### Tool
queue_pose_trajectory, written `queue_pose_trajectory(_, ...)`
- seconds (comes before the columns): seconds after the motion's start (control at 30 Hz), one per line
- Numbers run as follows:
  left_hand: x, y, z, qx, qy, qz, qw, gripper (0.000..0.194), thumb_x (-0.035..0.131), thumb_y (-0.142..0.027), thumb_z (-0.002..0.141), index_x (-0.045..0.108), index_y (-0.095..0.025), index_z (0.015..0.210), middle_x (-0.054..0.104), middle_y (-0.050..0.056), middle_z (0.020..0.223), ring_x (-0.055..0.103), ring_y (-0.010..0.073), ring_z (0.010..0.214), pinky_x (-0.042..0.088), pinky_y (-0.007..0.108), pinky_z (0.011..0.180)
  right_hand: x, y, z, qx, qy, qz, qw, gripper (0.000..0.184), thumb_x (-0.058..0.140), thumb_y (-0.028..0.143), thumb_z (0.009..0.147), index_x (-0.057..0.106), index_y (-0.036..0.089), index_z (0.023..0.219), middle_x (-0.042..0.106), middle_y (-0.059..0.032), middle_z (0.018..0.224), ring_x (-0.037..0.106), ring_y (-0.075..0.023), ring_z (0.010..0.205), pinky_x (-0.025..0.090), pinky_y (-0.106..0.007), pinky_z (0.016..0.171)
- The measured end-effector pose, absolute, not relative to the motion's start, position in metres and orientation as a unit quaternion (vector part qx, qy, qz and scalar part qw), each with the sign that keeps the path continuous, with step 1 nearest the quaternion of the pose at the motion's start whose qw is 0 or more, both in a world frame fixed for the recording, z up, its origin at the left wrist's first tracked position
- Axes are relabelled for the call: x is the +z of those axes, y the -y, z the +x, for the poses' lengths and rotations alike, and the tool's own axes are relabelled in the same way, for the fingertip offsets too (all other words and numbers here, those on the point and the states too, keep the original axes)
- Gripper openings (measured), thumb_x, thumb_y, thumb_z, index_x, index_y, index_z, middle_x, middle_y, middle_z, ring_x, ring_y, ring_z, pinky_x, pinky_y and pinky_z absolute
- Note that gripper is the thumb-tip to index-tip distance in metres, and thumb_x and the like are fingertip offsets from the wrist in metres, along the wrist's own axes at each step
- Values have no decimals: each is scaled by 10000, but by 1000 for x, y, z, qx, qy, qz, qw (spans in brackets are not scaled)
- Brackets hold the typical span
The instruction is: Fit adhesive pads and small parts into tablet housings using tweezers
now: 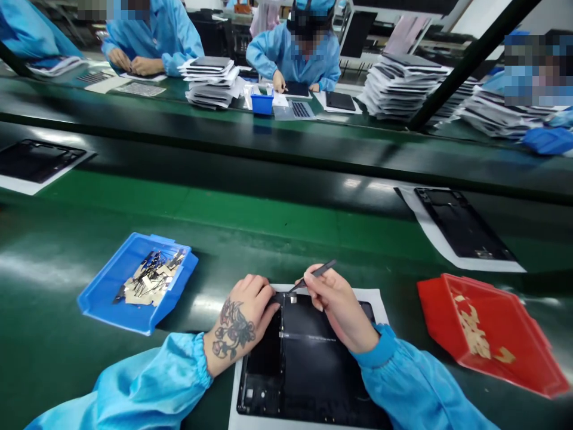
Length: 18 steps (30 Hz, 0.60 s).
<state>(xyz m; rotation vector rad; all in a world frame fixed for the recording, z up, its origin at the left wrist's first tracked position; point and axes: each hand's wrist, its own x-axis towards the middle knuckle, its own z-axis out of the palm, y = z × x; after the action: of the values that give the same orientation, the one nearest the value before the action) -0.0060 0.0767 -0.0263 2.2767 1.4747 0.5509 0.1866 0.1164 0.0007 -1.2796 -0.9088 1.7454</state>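
Note:
A black tablet housing (313, 370) lies on a white sheet (373, 298) in front of me, with small fittings along its left side. My left hand (244, 322) rests at its upper left corner, thumb and forefinger bent close together by a small dark piece; whatever they pinch is mostly hidden. Dark tweezers (323, 268) are held in my right hand (333, 301), their tips pointing down-left to the housing's top edge. Beside those tips sits a small silvery patch (292, 297).
To the left stands a blue bin (101, 298) of small flat pieces; to the right, a red bin (505, 322) with tan scraps. More housings lie on sheets at far left (40, 160) and right (465, 224). Across the line, co-workers (299, 54) sit among stacks (398, 86).

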Motion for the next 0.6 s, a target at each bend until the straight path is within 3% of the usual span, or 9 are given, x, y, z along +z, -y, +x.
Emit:
queue_pose_trajectory(0.4,-30,-77,-15,292,-492,768,288,95,551,-192,892,611,-179,819,585,54,966,505,208,923,431,385,818,-1,-114,188,681,363,-514,374,330,732,421,743,533,181,853,534,40,600,378,-67,491,308,-178,415)
queue_pose_trajectory(0.6,-26,-79,-18,317,-482,766,283,167,500,-144,909,643,-193,981,589,69,1000,529,191,941,462,358,811,3,-115,188,662,357,-535,384,359,745,425,726,530,175,866,578,17,664,387,-67,497,304,-180,415)
